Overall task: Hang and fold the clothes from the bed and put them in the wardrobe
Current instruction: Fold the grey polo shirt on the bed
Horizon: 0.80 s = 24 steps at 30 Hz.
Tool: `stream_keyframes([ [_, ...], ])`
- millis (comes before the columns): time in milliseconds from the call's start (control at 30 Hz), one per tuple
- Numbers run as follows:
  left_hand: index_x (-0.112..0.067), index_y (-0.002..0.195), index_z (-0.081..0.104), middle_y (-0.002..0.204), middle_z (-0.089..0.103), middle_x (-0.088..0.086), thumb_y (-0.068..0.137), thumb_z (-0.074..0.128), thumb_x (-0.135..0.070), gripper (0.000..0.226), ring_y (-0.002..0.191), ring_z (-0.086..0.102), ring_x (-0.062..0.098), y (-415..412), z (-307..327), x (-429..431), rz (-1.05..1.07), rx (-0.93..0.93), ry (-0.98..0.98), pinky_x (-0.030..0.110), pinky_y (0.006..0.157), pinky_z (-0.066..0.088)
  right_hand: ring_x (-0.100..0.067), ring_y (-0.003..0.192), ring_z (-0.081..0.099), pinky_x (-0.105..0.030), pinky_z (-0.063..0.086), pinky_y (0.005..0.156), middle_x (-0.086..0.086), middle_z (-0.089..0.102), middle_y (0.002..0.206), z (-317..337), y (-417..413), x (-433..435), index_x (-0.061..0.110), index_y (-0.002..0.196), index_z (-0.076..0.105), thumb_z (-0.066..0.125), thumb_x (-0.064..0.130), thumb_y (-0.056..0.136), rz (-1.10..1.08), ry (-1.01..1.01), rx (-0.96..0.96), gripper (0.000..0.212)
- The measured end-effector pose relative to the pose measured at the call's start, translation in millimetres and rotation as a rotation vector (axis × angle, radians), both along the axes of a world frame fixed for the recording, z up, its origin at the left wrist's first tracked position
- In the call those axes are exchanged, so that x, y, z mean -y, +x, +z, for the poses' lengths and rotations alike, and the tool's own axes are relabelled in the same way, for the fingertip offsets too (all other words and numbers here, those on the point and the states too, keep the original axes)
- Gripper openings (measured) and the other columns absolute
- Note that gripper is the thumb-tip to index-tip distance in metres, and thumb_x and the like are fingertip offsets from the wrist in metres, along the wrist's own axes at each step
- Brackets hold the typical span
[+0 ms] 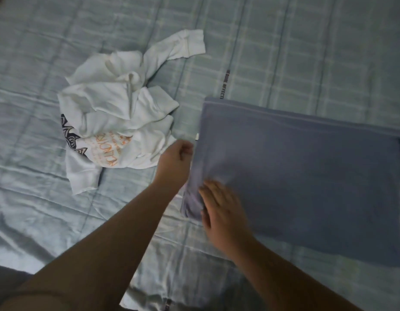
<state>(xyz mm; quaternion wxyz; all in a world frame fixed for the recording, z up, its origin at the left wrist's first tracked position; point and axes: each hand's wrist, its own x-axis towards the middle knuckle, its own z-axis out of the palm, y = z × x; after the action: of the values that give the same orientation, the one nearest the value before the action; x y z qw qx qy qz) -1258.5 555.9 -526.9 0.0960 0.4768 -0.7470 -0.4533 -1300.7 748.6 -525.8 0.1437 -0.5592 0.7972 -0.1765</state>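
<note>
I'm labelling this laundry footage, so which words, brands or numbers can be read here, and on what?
"AFFECT", sideways on a dark strip of the bed cover; the letters before it are blurred.
On the white garment, orange print: upside down, creased, unreadable.
On the second strip at the bottom edge: too small to read.
On the blue cloth: no text visible.

The bed (307, 52) is spread with a pale green checked quilt (37, 70), creased in places, with a dark strip of lettering (223, 84) along one seam (too small to read). A crumpled white shirt (109, 113) with orange lettering and a black pattern lies left of centre. Near it on the right, not touching, a blue garment (307, 176) lies flat, folded into a rectangle.
</note>
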Motion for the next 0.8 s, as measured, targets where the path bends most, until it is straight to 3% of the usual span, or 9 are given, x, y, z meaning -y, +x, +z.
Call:
stream_keyframes([
  [67, -0.027, 0.086, 0.06, 0.081, 0.068, 0.004, 0.087, 0.053, -0.004, 0.024, 0.073, 0.067, 0.024, -21.5, 2.0, 24.7, 0.16, -0.03, 0.27, 0.034, 0.069, 0.055, -0.031, 0.109, 0.054, -0.043, 0.043, 0.09, -0.006, 0.055, 0.125, 1.5, 7.9, 12.2, 0.016, 0.124, 0.056, 0.061, 0.034, 0.082, 0.06, 0.041, 0.0, 0.047],
  [133, -0.024, 0.089, 0.061, 0.082, 0.068, 0.007, 0.085, 0.058, -0.007, 0.018, 0.066, 0.069, 0.021, -45.0, 4.7, 43.4, 0.144, -0.021, 0.358, 0.032, 0.057, 0.057, -0.028, 0.094, 0.052, -0.043, 0.042, 0.079, -0.001, 0.052, 0.107, 4.1, 11.7, 21.4, 0.021, 0.112, 0.054, 0.062, 0.042, 0.079, 0.088, 0.103, 0.01, 0.04],
  [200, -0.02, 0.092, 0.061, 0.083, 0.07, 0.006, 0.079, 0.063, -0.016, 0.014, 0.072, 0.07, 0.021, -68.7, 7.2, 56.6, -0.024, 0.135, 0.24, 0.028, 0.059, 0.056, -0.025, 0.09, 0.049, -0.041, 0.041, 0.074, 0.001, 0.048, 0.099, 6.4, 11.9, 27.7, 0.023, 0.108, 0.051, 0.065, 0.049, 0.073, 0.105, 0.203, 0.015, 0.046],
  [300, -0.018, 0.103, 0.059, 0.096, 0.069, 0.004, 0.078, 0.066, -0.032, 0.029, 0.089, 0.064, 0.024, -96.3, 4.3, 63.5, -0.176, 0.345, 0.034, 0.03, 0.07, 0.043, -0.026, 0.092, 0.053, -0.043, 0.047, 0.074, 0.0, 0.052, 0.103, 7.7, 10.5, 33.9, 0.022, 0.12, 0.053, 0.069, 0.048, 0.071, 0.122, 0.335, 0.013, 0.057],
  [367, -0.011, 0.113, 0.052, 0.101, 0.062, 0.006, 0.081, 0.069, -0.034, 0.043, 0.089, 0.057, 0.024, -107.9, 1.5, 61.4, -0.154, 0.332, 0.023, 0.03, 0.071, 0.036, -0.027, 0.091, 0.055, -0.044, 0.049, 0.072, -0.001, 0.054, 0.102, 8.9, 10.7, 37.0, 0.022, 0.12, 0.054, 0.068, 0.038, 0.074, 0.121, 0.346, 0.015, 0.05],
  [467, -0.008, 0.11, 0.042, 0.085, 0.053, -0.001, 0.085, 0.07, -0.032, 0.045, 0.079, 0.05, 0.022, -117.4, -4.0, 61.0, -0.09, 0.277, 0.088, 0.025, 0.058, 0.034, -0.025, 0.085, 0.056, -0.041, 0.049, 0.069, 0.002, 0.055, 0.095, 14.4, 9.7, 38.7, 0.025, 0.111, 0.055, 0.064, 0.022, 0.071, 0.07, 0.312, 0.026, 0.041],
  [567, -0.006, 0.113, 0.05, 0.093, 0.055, 0.003, 0.087, 0.07, -0.034, 0.043, 0.085, 0.053, 0.022, -122.4, -5.2, 61.2, -0.174, 0.314, 0.083, 0.028, 0.067, 0.037, -0.022, 0.083, 0.059, -0.037, 0.053, 0.069, 0.003, 0.058, 0.092, 17.6, 7.8, 37.8, 0.024, 0.107, 0.055, 0.068, 0.019, 0.072, -0.02, 0.311, 0.075, 0.038],
  [733, -0.015, 0.082, 0.053, 0.071, 0.049, -0.006, 0.085, 0.073, -0.031, 0.026, 0.066, 0.051, 0.013, -136.9, -6.2, 63.0, -0.226, 0.315, 0.144, 0.024, 0.06, 0.038, -0.02, 0.099, 0.059, -0.035, 0.051, 0.082, 0.001, 0.057, 0.106, 16.3, -2.7, 28.9, 0.022, 0.113, 0.052, 0.067, 0.029, 0.078, -0.119, 0.381, 0.228, 0.039],
  [800, -0.017, 0.07, 0.051, 0.067, 0.049, -0.004, 0.084, 0.075, -0.022, 0.028, 0.06, 0.053, 0.007, -141.4, -7.4, 61.2, -0.222, 0.268, 0.189, 0.021, 0.058, 0.041, -0.019, 0.084, 0.063, -0.032, 0.053, 0.07, 0.001, 0.06, 0.096, 20.4, -9.5, 21.1, 0.022, 0.103, 0.057, 0.079, 0.029, 0.07, -0.181, 0.331, 0.264, 0.041],
])
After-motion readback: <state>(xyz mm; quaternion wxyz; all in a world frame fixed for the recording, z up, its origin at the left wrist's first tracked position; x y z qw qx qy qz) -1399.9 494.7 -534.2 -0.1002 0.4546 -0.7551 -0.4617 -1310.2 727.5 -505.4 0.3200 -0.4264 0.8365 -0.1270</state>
